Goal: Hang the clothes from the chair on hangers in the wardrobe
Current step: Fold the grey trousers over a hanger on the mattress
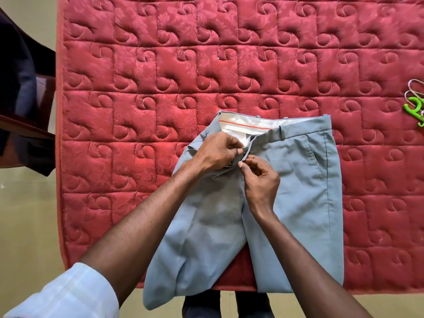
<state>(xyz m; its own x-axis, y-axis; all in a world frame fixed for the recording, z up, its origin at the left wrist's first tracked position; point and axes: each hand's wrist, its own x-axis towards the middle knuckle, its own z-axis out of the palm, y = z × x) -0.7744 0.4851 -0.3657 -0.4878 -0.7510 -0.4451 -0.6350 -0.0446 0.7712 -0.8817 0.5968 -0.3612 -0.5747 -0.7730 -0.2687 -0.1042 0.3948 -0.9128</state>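
Grey-blue trousers (pixel 298 191) lie flat on a red quilted mattress (pixel 160 76), waistband away from me and legs hanging over the near edge. The waistband is open and its white lining with a red stripe shows. My left hand (pixel 218 151) grips the left side of the fly, fingers curled into the cloth. My right hand (pixel 260 177) pinches the fly edge just to the right, thumb and forefinger meeting at the opening. A green hanger (pixel 414 109) and wire hangers (pixel 413 88) lie at the mattress's right edge.
A dark wooden chair (pixel 46 92) with dark clothing (pixel 16 72) draped on it stands left of the mattress. Beige floor (pixel 27 214) runs along the left and the near side. My legs in dark trousers (pixel 229 304) show below the mattress edge.
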